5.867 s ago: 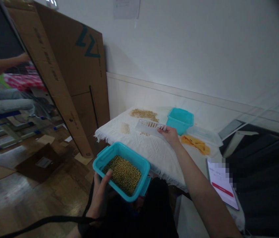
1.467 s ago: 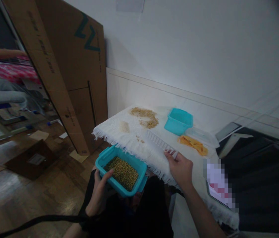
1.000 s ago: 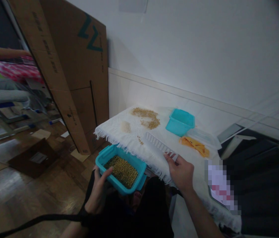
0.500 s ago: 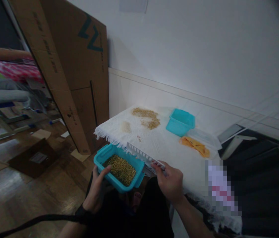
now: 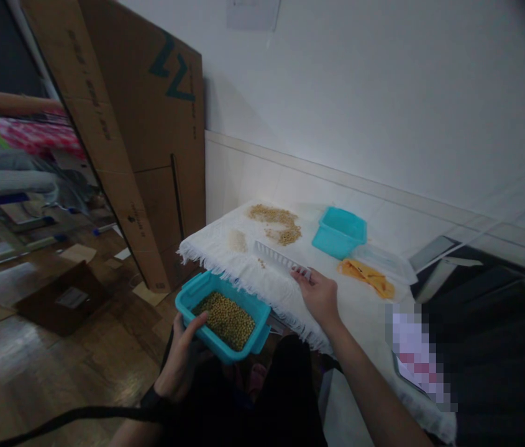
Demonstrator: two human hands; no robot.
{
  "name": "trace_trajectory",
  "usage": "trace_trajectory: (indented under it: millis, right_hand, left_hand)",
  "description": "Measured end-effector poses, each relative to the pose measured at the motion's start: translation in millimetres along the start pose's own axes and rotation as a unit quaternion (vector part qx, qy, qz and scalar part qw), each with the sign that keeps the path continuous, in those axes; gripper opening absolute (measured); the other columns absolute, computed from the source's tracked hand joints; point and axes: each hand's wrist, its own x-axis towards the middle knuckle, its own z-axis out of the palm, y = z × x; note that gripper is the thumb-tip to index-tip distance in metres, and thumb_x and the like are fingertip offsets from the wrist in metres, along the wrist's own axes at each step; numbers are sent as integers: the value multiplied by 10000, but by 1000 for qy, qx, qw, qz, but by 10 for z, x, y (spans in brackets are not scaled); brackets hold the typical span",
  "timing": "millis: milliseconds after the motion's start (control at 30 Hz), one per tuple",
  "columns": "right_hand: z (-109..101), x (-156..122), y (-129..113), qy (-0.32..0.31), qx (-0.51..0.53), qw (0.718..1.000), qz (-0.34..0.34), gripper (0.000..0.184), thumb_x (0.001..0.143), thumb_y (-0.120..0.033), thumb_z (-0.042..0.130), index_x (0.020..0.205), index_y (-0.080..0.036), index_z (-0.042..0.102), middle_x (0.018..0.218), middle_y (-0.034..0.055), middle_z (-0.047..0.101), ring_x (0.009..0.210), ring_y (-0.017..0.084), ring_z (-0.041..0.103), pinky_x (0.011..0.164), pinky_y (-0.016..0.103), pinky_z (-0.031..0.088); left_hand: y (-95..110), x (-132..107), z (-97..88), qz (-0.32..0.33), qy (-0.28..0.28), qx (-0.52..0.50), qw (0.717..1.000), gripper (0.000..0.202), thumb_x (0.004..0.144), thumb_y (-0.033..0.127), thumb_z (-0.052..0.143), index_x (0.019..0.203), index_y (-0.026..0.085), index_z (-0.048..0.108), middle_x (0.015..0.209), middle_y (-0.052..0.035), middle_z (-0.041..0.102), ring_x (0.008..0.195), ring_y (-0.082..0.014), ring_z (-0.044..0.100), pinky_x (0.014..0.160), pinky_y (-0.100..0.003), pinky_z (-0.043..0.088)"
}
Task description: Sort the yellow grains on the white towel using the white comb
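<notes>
My left hand (image 5: 181,357) grips the near left rim of a teal plastic container (image 5: 223,352), thumb over the edge. Greenish-yellow beans (image 5: 232,320) fill its lower part. The container is held just below the fringed edge of a white cloth (image 5: 206,245) on the table. In my right hand (image 5: 320,301) is a white slotted plastic strip (image 5: 274,256), pinched at its right end above the cloth. Whether the strip touches the cloth I cannot tell. Beyond it lie scattered pale beans (image 5: 287,218) and a small patch of fine pale grains (image 5: 238,240).
A second teal container (image 5: 339,239) stands on the table, near an orange cloth (image 5: 367,278) and a clear plastic lid (image 5: 390,264). A tall cardboard box (image 5: 150,136) rises at the left. Behind it, a person's arm (image 5: 10,101) shows. White wall backs the table.
My right hand has moved the slotted strip forward, away from above the container's edge and over the cloth near a few loose beans. My left hand and the container have hardly moved.
</notes>
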Motion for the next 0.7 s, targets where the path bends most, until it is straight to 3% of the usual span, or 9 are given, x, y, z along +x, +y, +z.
trace_trajectory:
  millis: [200, 467, 567, 700]
  right_hand:
    - [-26, -213, -64, -23, 46, 999, -16, 287, 874, -474, 680, 922, -241, 841, 899, 49, 833, 811, 266, 793, 785, 353, 623]
    - [-79, -609, -296, -90, 84, 991, -60, 236, 922, -390, 640, 945, -279, 848, 935, 26, 834, 834, 235, 804, 781, 330, 638]
    - [-120, -433, -280, -45, 60, 997, -34, 262, 893, -456, 671, 894, -260, 845, 843, 37, 826, 750, 244, 784, 715, 329, 621]
    - [-221, 237, 16, 90, -10, 996, 16, 415, 824, -570, 683, 812, -178, 819, 746, 76, 795, 691, 273, 735, 645, 340, 560]
  left_hand:
    - [-8, 3, -23, -1, -1, 10, 1000, 618, 863, 489, 759, 1393, 355, 472, 1432, -82, 616, 1097, -289, 727, 838, -456, 636]
    - [-15, 0, -23, -1, -9, 0, 1000, 645, 853, 500, 768, 1405, 365, 463, 1407, -81, 634, 1097, -288, 723, 861, -474, 623]
    - [-21, 2, -34, -9, -9, 9, 1000, 607, 853, 509, 764, 1375, 381, 483, 1384, -56, 642, 1042, -268, 735, 829, -448, 626]
    - [-56, 100, -68, -25, 12, 3, 1000, 638, 820, 495, 794, 1364, 390, 478, 1305, -41, 644, 969, -244, 737, 790, -420, 622]
